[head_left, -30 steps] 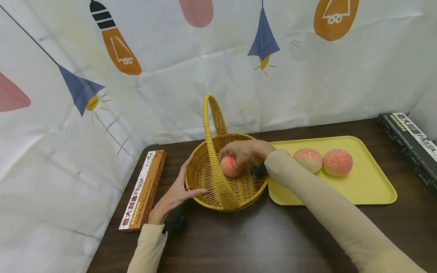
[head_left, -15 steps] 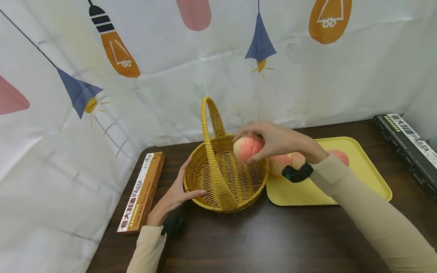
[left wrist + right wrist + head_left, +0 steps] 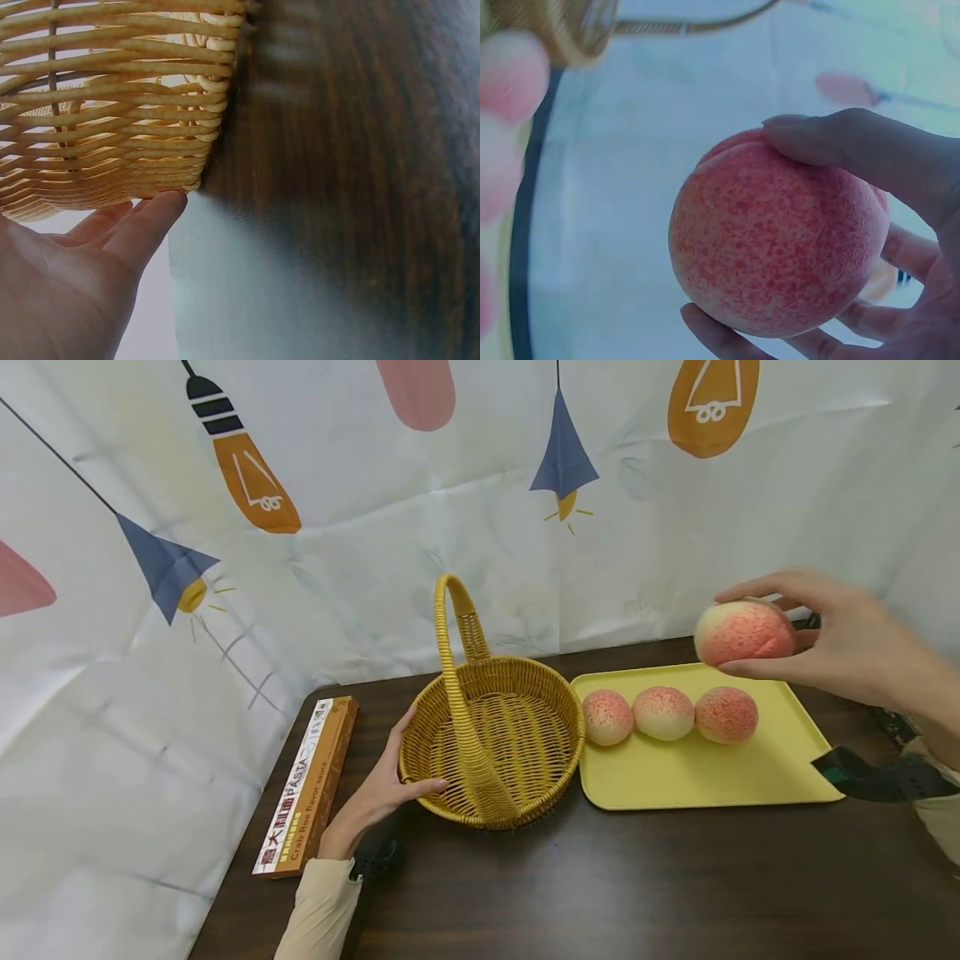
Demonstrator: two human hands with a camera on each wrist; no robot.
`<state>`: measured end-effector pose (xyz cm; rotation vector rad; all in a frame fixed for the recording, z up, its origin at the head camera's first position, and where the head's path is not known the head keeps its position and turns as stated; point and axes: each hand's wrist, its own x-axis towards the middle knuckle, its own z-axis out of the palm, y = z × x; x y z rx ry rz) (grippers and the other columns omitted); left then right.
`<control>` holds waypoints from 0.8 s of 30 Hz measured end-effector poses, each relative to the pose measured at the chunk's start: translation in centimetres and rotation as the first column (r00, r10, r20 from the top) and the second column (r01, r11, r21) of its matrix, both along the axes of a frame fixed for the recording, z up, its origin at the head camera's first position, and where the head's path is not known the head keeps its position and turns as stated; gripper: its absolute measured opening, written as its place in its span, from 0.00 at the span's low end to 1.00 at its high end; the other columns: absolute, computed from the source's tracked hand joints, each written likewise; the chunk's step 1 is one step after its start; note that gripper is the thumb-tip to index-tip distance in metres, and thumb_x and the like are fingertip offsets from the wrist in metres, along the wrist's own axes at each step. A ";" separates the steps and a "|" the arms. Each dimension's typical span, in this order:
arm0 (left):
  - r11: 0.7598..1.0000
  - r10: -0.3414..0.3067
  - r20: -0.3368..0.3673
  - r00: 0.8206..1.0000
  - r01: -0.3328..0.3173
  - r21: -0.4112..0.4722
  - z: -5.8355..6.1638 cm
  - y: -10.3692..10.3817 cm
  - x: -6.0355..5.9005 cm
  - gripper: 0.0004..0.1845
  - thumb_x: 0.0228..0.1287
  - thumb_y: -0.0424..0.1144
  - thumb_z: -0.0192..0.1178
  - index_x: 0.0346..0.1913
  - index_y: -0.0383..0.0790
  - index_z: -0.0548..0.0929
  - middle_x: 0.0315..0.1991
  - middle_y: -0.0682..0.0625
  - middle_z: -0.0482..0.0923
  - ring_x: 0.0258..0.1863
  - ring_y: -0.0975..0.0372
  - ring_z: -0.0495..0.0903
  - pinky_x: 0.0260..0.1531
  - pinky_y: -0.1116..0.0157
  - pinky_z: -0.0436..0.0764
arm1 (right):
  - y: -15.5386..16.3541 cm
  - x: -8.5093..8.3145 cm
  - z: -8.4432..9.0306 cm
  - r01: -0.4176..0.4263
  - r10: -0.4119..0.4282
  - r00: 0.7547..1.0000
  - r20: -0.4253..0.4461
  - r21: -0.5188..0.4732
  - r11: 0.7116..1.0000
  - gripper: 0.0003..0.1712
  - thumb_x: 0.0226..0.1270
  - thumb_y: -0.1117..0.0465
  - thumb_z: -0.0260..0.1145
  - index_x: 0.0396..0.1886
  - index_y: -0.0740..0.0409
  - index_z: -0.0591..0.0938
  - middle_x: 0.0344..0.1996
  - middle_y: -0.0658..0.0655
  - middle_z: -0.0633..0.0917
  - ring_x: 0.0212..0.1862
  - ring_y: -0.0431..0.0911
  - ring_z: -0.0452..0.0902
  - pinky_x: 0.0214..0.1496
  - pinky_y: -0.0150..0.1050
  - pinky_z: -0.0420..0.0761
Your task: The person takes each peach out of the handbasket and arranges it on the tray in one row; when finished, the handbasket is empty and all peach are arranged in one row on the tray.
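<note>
A yellow wicker basket with a tall arched handle stands on the table. My left hand holds it at its left front, thumb over the rim and fingers along the outside; the left wrist view shows fingers against the woven wall. Raised over the back right of the yellow tray, my right hand grips a pink and cream peach. In the right wrist view the thumb lies on top of this peach, with fingers beneath and behind it.
Three more peaches sit in a row on the tray, right beside the basket. At the left lies a brown pasta box. A black box at the right is mostly hidden behind the right wrist. A patterned white cloth hangs behind the table.
My right hand has lifted the peach out of the basket and carried it right, past the tray's row of peaches. The left hand has stayed on the basket.
</note>
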<state>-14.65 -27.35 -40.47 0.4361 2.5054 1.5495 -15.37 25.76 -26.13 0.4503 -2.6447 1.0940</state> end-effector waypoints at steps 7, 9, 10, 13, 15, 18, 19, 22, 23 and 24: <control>1.000 0.009 -0.012 1.000 -0.009 -0.020 0.0 0.0 0.0 0.63 0.62 0.46 0.76 0.86 0.57 0.38 0.84 0.38 0.42 0.78 0.40 0.56 0.69 0.36 0.61 | 4.4 -0.6 -2.5 0.140 -0.150 0.987 0.056 0.152 0.978 0.43 0.48 0.56 0.88 0.65 0.60 0.81 0.61 0.60 0.78 0.50 0.50 0.71 0.29 0.33 0.70; 1.000 0.000 -0.010 1.000 0.000 -0.010 0.0 0.1 0.0 0.63 0.62 0.45 0.76 0.86 0.56 0.38 0.83 0.38 0.41 0.78 0.40 0.57 0.69 0.37 0.62 | 5.0 -0.9 -3.5 0.157 -0.181 0.978 0.100 0.207 0.966 0.44 0.51 0.53 0.87 0.66 0.63 0.79 0.60 0.72 0.75 0.50 0.61 0.72 0.29 0.38 0.71; 1.000 -0.002 -0.010 1.000 0.002 -0.008 0.0 0.1 0.0 0.63 0.62 0.46 0.76 0.86 0.56 0.37 0.83 0.38 0.41 0.78 0.40 0.57 0.69 0.37 0.62 | 5.3 -1.0 -4.1 0.160 -0.191 0.974 0.126 0.220 0.962 0.45 0.52 0.52 0.86 0.67 0.64 0.78 0.59 0.74 0.75 0.48 0.65 0.73 0.29 0.40 0.72; 1.000 -0.009 -0.002 1.000 0.009 0.004 -0.1 0.2 0.0 0.63 0.63 0.46 0.76 0.86 0.56 0.37 0.83 0.37 0.41 0.77 0.39 0.57 0.68 0.37 0.63 | 5.9 -1.4 -5.9 0.164 -0.201 0.967 0.155 0.223 0.961 0.42 0.53 0.54 0.85 0.64 0.66 0.78 0.51 0.72 0.79 0.38 0.56 0.76 0.27 0.41 0.73; 1.000 -0.009 -0.002 1.000 0.009 0.000 -0.1 0.2 0.0 0.63 0.62 0.46 0.76 0.86 0.56 0.37 0.83 0.37 0.40 0.78 0.39 0.56 0.69 0.37 0.63 | 6.2 -1.6 -7.0 0.170 -0.206 0.966 0.154 0.215 0.962 0.40 0.52 0.56 0.86 0.62 0.68 0.79 0.44 0.70 0.82 0.33 0.49 0.75 0.27 0.39 0.73; 1.000 -0.007 -0.002 1.000 0.007 -0.002 -0.1 0.2 0.0 0.63 0.62 0.46 0.76 0.86 0.56 0.37 0.83 0.37 0.40 0.78 0.39 0.57 0.69 0.36 0.63 | 6.5 -1.7 -8.2 0.179 -0.218 0.960 0.175 0.212 0.961 0.40 0.53 0.58 0.85 0.61 0.71 0.78 0.40 0.72 0.84 0.33 0.48 0.74 0.27 0.39 0.74; 1.000 -0.005 -0.003 1.000 0.005 -0.004 -0.1 0.1 0.0 0.63 0.62 0.46 0.76 0.86 0.56 0.37 0.83 0.38 0.41 0.77 0.40 0.57 0.69 0.36 0.63 | 6.5 -1.7 -8.5 0.182 -0.223 0.956 0.188 0.211 0.960 0.40 0.54 0.58 0.85 0.61 0.72 0.77 0.41 0.74 0.83 0.33 0.51 0.76 0.28 0.40 0.75; 1.000 -0.006 -0.007 1.000 0.006 0.002 -0.1 0.1 0.0 0.63 0.62 0.46 0.76 0.86 0.56 0.38 0.83 0.37 0.42 0.77 0.40 0.59 0.68 0.37 0.64 | 6.6 -1.8 -9.2 0.185 -0.235 0.943 0.236 0.215 0.959 0.42 0.56 0.57 0.83 0.63 0.73 0.74 0.43 0.79 0.81 0.36 0.59 0.78 0.29 0.42 0.76; 1.000 -0.004 -0.010 1.000 0.004 0.000 -0.1 0.1 0.0 0.63 0.62 0.46 0.76 0.86 0.56 0.38 0.83 0.37 0.43 0.76 0.40 0.59 0.68 0.37 0.65 | 6.7 -1.8 -9.4 0.183 -0.237 0.940 0.246 0.223 0.957 0.42 0.57 0.56 0.83 0.64 0.74 0.74 0.44 0.80 0.80 0.37 0.62 0.78 0.30 0.43 0.76; 1.000 -0.004 -0.010 1.000 0.004 0.000 -0.1 0.1 0.0 0.63 0.62 0.46 0.76 0.86 0.56 0.38 0.83 0.37 0.43 0.76 0.40 0.59 0.68 0.38 0.65 | 6.7 -1.9 -9.7 0.186 -0.244 0.936 0.253 0.234 0.954 0.43 0.57 0.55 0.83 0.64 0.74 0.74 0.45 0.81 0.80 0.39 0.64 0.78 0.30 0.43 0.75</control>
